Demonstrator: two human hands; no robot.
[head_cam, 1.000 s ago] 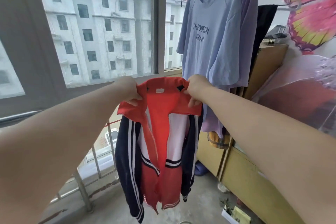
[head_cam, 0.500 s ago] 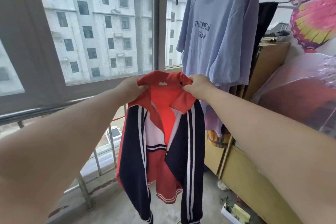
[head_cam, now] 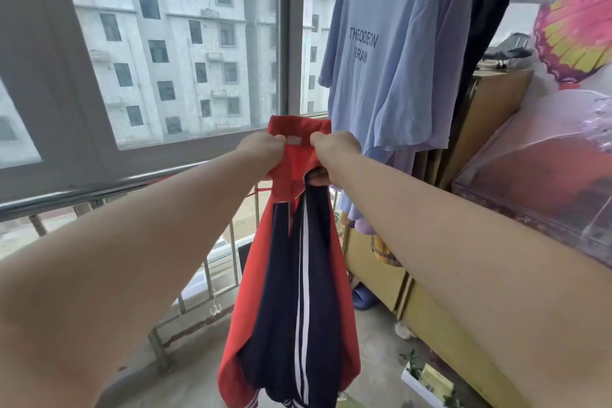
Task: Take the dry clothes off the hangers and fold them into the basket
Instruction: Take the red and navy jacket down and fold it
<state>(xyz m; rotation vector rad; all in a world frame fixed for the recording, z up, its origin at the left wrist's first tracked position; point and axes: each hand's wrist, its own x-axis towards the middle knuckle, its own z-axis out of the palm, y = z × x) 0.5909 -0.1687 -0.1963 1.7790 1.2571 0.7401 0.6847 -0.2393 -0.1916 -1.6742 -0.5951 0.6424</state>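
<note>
A large window (head_cam: 165,43) fills the view from nine to twelve o'clock, with a pale apartment block behind the glass. A metal railing (head_cam: 99,195) runs below its sill.

At one o'clock a light blue T-shirt (head_cam: 390,76) with dark lettering hangs from the top of the frame. A lilac garment (head_cam: 453,26) hangs just behind it, and a black garment (head_cam: 483,36) hangs beside that.

From the centre down to six o'clock hangs a red and navy jacket (head_cam: 298,291), held up in the air. It is gathered narrow, with navy sleeves bearing white stripes between red panels.

From three to five o'clock a yellow wooden cabinet (head_cam: 430,325) stands along the wall. At two o'clock, above it, is a pink and yellow butterfly decoration (head_cam: 573,10).

Two bare forearms reach in from seven and four o'clock and meet at the centre. The left hand (head_cam: 265,154) has its fingers curled tight around the jacket's red collar. The right hand (head_cam: 334,151) grips the collar close beside it, and its lower fingers also clutch the navy cloth underneath. A small white label (head_cam: 294,140) shows on the collar between the two hands.

At five o'clock a blue slipper (head_cam: 362,296) lies on the concrete floor (head_cam: 374,358) at the foot of the cabinet. At seven o'clock a small white hook (head_cam: 216,308) hangs on the railing.
</note>
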